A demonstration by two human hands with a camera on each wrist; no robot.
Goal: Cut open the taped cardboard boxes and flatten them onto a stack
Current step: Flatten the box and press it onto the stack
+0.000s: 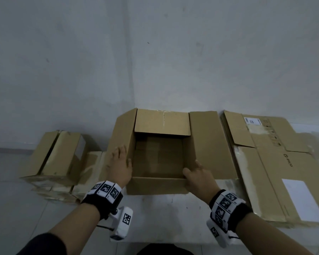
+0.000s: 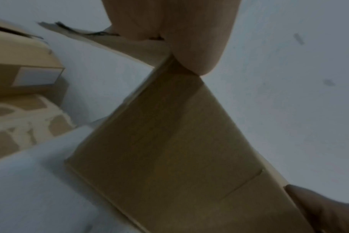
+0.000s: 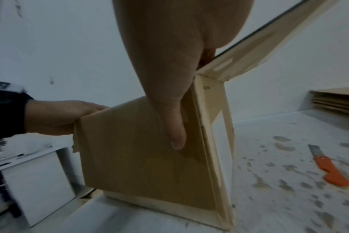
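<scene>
An open brown cardboard box [image 1: 155,186] stands on the floor in front of me, its top flaps spread outward and its inside empty. My left hand [image 1: 123,157] holds the box's left wall, fingers flat on the outside and thumb hooked over the edge into the box. My right hand [image 1: 193,171] grips the near right corner. In the right wrist view its thumb [image 3: 176,134] lies on the near wall of the box [image 3: 139,165]. In the left wrist view the box wall [image 2: 169,149] fills the middle of the picture.
A stack of flattened boxes [image 1: 276,172] lies to the right against the wall. Taped-up boxes [image 1: 52,157] sit to the left. An orange utility knife [image 3: 329,168] lies on the floor right of the box. A grey wall rises close behind.
</scene>
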